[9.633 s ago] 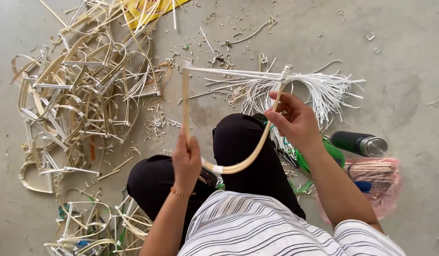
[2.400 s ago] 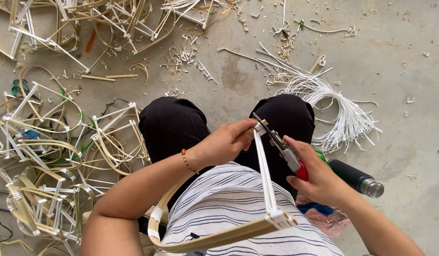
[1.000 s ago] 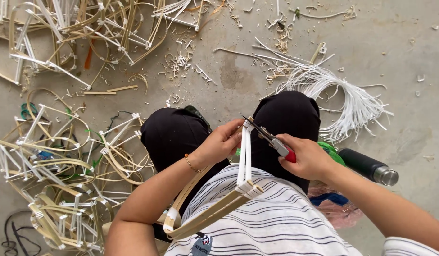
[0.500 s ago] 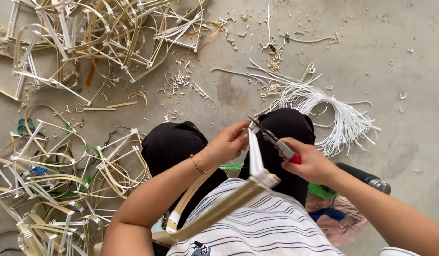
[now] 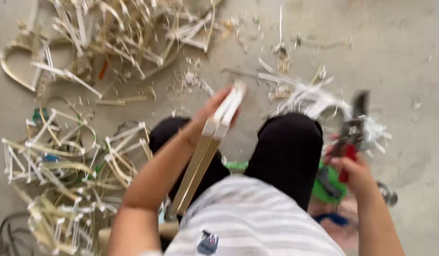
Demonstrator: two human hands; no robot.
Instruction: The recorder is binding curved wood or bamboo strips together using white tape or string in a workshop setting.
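My left hand (image 5: 211,110) grips a bent cane frame (image 5: 205,151) made of flat tan strips tied with white binding, and holds it out over my knees. The frame's long end runs back toward my striped shirt. My right hand (image 5: 354,168) holds red-handled pliers (image 5: 350,135) out to the right, apart from the frame, with the jaws pointing up. Both hands are blurred by motion. My black trousers (image 5: 288,147) show below them.
Finished cane frames lie piled at the left (image 5: 67,161) and top left (image 5: 120,33) on the concrete floor. A bundle of white strips (image 5: 314,102) lies beyond my right knee. A green object (image 5: 326,187) and a dark bottle (image 5: 387,194) sit by my right side.
My hands have parted: the right hand has swung the pliers off to the right, and the left hand has pushed the frame forward and upward.
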